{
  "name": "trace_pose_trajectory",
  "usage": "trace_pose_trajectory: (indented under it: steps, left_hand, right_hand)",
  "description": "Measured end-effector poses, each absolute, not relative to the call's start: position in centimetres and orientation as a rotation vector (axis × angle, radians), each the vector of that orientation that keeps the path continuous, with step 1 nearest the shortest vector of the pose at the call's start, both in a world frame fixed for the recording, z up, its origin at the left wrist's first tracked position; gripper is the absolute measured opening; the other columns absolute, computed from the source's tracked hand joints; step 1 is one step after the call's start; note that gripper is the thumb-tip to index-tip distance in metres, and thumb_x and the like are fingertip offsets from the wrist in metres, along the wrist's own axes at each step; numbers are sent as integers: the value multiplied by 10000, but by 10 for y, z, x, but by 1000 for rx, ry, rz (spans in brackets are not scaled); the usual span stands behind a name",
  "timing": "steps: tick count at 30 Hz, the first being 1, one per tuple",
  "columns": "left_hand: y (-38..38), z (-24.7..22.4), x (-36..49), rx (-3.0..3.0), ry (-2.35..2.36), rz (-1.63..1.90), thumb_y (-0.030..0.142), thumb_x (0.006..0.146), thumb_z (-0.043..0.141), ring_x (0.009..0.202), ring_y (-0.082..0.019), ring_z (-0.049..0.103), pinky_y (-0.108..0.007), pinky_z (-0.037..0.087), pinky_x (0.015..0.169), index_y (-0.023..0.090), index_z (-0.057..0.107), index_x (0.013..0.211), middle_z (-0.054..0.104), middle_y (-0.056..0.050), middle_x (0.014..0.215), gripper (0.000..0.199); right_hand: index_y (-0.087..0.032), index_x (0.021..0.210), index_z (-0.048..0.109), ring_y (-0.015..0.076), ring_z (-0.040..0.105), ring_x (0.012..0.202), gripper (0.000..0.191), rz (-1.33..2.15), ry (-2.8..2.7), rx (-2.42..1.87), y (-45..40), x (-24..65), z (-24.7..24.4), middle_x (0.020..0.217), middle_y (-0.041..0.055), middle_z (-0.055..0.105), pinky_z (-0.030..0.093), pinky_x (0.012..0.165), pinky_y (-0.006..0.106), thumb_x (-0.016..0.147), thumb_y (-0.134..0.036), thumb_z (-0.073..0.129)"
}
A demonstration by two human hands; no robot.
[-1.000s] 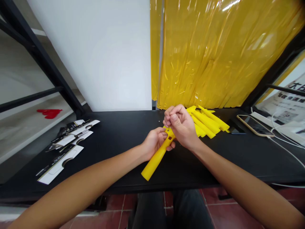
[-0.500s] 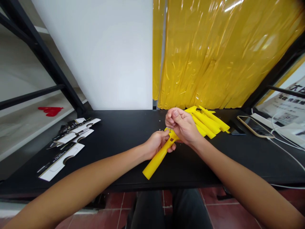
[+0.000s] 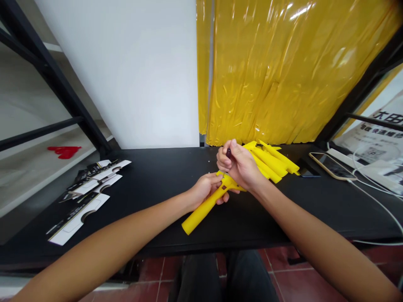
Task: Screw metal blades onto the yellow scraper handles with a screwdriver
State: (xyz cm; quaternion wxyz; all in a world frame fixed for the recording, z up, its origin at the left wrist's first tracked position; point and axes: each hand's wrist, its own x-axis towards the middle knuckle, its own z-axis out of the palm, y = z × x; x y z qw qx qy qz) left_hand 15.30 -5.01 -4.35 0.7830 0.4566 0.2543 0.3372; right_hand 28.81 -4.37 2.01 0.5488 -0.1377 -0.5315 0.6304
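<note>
The left hand (image 3: 206, 188) is curled around a smooth yellow plastic handle (image 3: 201, 213), whose long axis runs from lower left, past the left hand, to upper right, ending beneath the right hand (image 3: 237, 164). The right hand's fingers pinch a small dark object (image 3: 228, 153), too small to identify, just above the handle. A pile of matching yellow pieces (image 3: 270, 161) lies beyond, on the black worktop (image 3: 157, 178).
</note>
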Motion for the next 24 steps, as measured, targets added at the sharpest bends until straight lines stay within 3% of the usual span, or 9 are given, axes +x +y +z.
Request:
trace_pose_trajectory:
  steps: [3,5,8,10,14,19,24]
  left_hand:
    - [-51,-40,152,951,575,737,329,948,476,509,-177,631,-239,413,425,91,621,978,748,-197,850,280]
    - [-51,-37,151,912,606,660,401,960,409,482,-173,597,-247,405,444,55,664,951,720,-190,735,430]
    - [-51,-35,149,867,633,563,456,964,295,459,-175,558,-260,407,475,-8,707,915,666,-188,613,623]
    - [-51,-36,149,849,643,586,430,962,269,467,-175,565,-258,412,488,-22,710,907,664,-194,619,634]
    - [-51,-38,151,824,682,687,380,968,321,470,-167,580,-253,437,504,24,675,868,670,-183,645,512]
    - [-55,-37,155,845,680,873,277,970,442,518,-189,639,-260,461,486,117,576,892,672,-123,692,223]
    - [-57,-38,156,888,658,895,246,962,485,524,-181,656,-247,465,466,120,555,906,674,-108,739,155]
  right_hand:
    - [-209,733,499,96,303,514,428,1455,-1225,-348,-41,286,18,585,-52,394,274,495,243,925,-577,607]
    - [-219,777,507,100,283,519,400,1437,-1184,-332,-39,285,17,609,-57,374,271,490,241,922,-577,610]
    - [-234,845,499,101,275,529,319,1397,-1156,-298,-38,284,16,625,-66,373,264,493,231,915,-500,661]
    - [-226,844,503,94,294,534,294,1384,-1172,-286,-38,284,14,631,-64,407,278,510,230,924,-459,664]
    - [-193,859,575,92,373,570,304,1392,-1236,-298,-40,281,12,700,-26,498,336,564,252,964,-478,596]
    - [-216,894,556,92,344,578,256,1404,-1219,-263,-41,281,8,684,-49,440,287,557,239,964,-456,608]
    - [-187,843,587,100,382,604,325,1362,-1270,-310,-39,282,8,692,-21,485,311,592,259,992,-474,550]
